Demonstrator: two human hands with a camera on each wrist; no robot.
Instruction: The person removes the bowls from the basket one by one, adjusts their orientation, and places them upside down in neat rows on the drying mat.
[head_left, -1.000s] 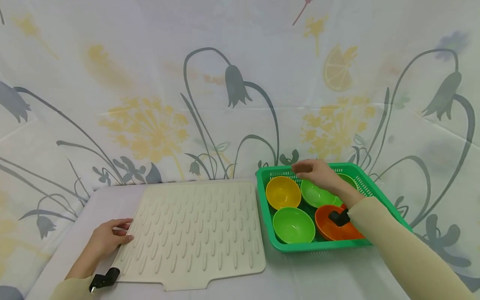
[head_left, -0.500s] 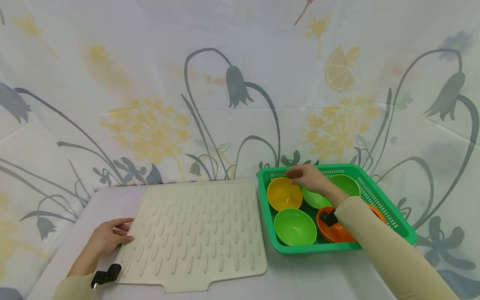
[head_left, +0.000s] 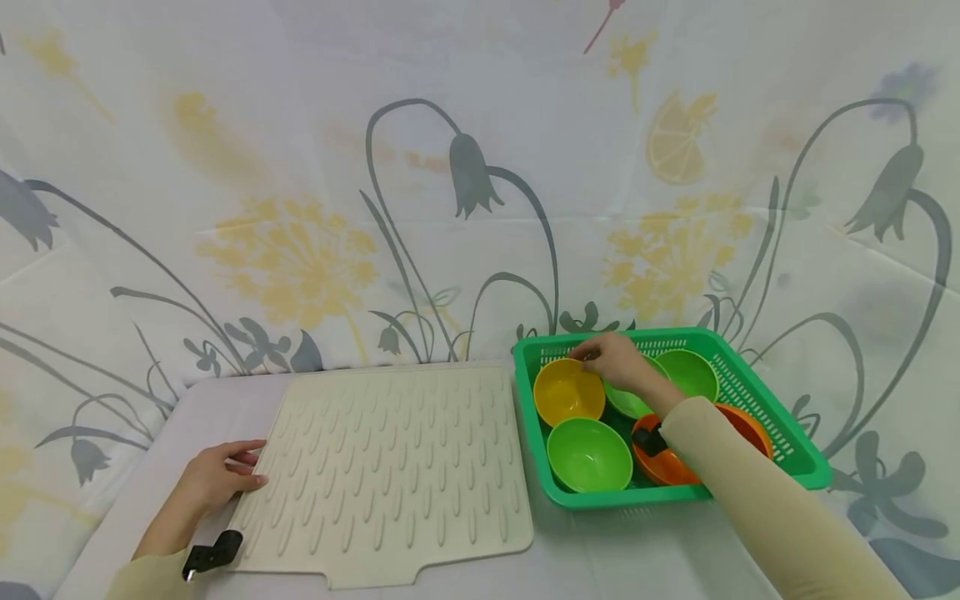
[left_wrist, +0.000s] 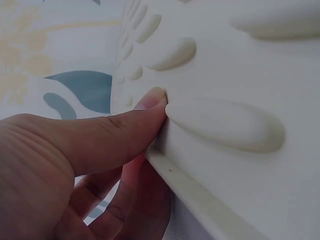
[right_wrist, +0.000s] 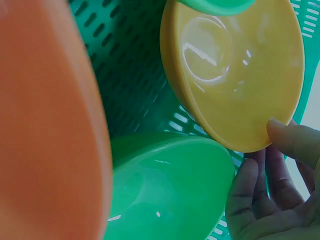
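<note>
My right hand [head_left: 617,362] reaches into the green basket [head_left: 806,477] and pinches the rim of the yellow bowl [head_left: 567,396]. In the right wrist view the thumb lies inside that bowl [right_wrist: 245,70] and the fingers are behind its rim. At the left, my left hand [head_left: 213,479] grips the side edge of a cream ridged board [head_left: 390,467]. The left wrist view has the thumb [left_wrist: 125,127] on the board's top face and the other fingers underneath. A light green bowl [head_left: 590,456] sits in front of the yellow one.
Two more green bowls, one at the back right [head_left: 688,375], share the basket with orange bowls [head_left: 663,462], partly covered by my right sleeve. The board lies on a white-covered table [head_left: 600,558] left of the basket. A flower-printed cloth [head_left: 465,250] hangs behind.
My right hand has moved left and down from above the green bowls to the yellow bowl, and now pinches its rim. The left hand stays on the board's edge.
</note>
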